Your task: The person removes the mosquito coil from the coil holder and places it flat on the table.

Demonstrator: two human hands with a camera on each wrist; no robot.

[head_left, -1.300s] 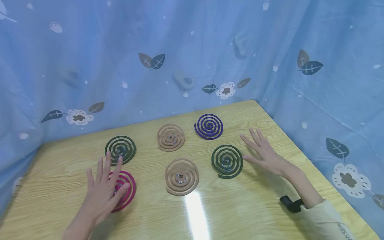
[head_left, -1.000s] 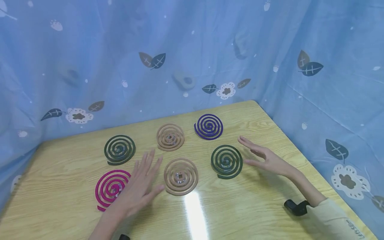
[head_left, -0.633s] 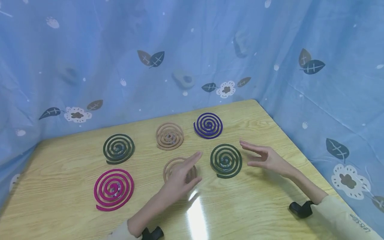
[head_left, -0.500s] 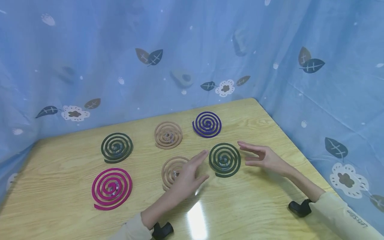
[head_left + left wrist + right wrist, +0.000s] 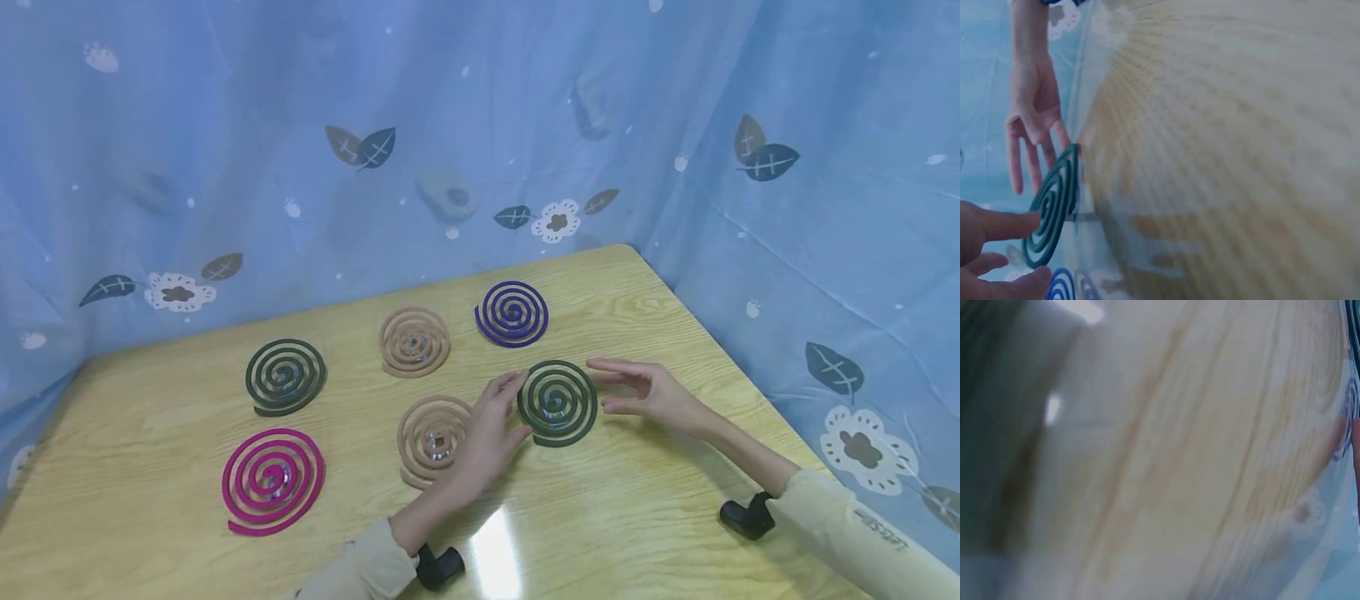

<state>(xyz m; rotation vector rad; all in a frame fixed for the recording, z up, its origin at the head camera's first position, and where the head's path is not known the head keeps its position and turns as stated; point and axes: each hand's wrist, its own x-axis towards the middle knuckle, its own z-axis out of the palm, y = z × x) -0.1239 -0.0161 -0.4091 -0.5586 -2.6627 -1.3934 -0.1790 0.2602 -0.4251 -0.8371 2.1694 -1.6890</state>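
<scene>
A dark green mosquito coil (image 5: 557, 403) lies at the right of the table, between my two hands. My left hand (image 5: 486, 435) has its fingertips at the coil's left edge; whether they touch it, I cannot tell. It partly covers a tan coil (image 5: 420, 433). On the other side my right hand (image 5: 651, 393) holds nothing, fingers stretched toward the coil's right edge. In the left wrist view, the left fingers (image 5: 1007, 225) overlap the green coil (image 5: 1054, 209), with the right hand (image 5: 1035, 100) beyond it. The right wrist view shows mostly blurred table.
Behind lie a purple coil (image 5: 513, 314) and another tan coil (image 5: 414, 342). To the left are a second dark green coil (image 5: 286, 377) and a magenta coil (image 5: 273, 482). A blue patterned curtain (image 5: 285, 150) hangs along the back and right of the wooden table (image 5: 135, 467).
My left hand has moved right from over the magenta coil, across the near tan coil, to the right-hand green coil. My right hand's fingers have drawn together beside that green coil.
</scene>
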